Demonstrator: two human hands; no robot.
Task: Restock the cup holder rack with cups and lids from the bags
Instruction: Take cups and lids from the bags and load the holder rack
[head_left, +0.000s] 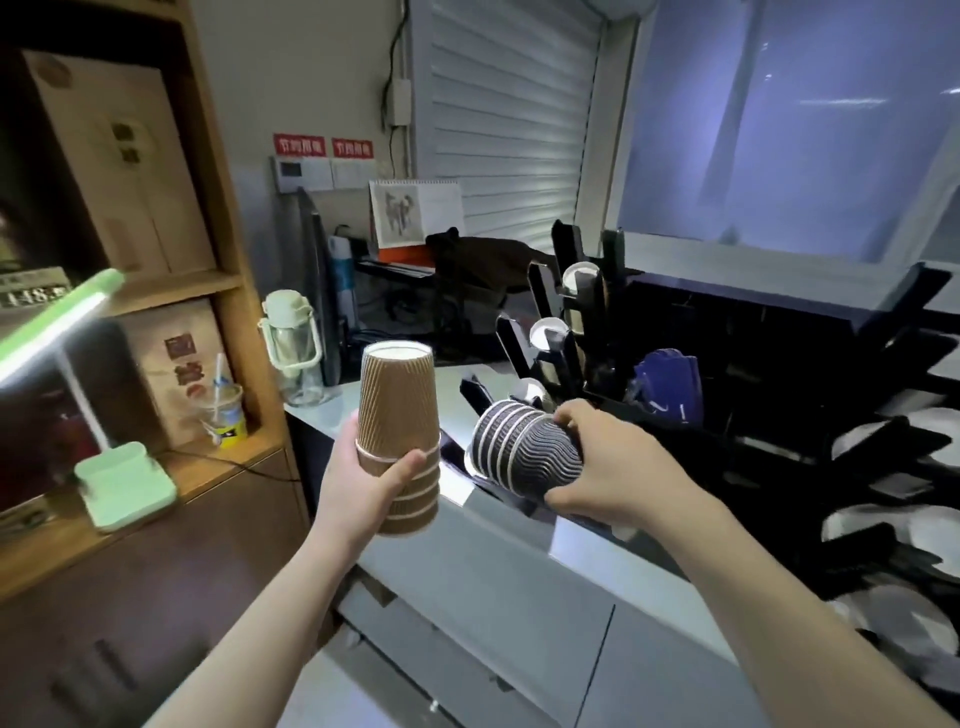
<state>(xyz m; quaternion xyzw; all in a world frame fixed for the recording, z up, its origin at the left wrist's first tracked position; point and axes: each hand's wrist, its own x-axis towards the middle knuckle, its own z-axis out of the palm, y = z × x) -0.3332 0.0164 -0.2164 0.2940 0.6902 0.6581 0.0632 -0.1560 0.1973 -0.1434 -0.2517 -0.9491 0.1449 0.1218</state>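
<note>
Left hand (363, 480) gripped a brown cup stack (397, 436) upside down, mid-frame. Right hand (605, 470) was curled round a dark cup stack (527, 449) lying sideways at the black rack (571, 332), just right of centre, where white cup rims showed in the slots. Lower left, a drink cup (226, 410) had a straw in it. Red wall signs (323, 147), top centre, were too blurry to read.

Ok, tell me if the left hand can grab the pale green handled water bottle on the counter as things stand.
Probably not yet. The left hand already grips a stack of brown ribbed paper cups, so its fingers are occupied. The pale green handled water bottle stands unobstructed behind it on the counter.
</note>
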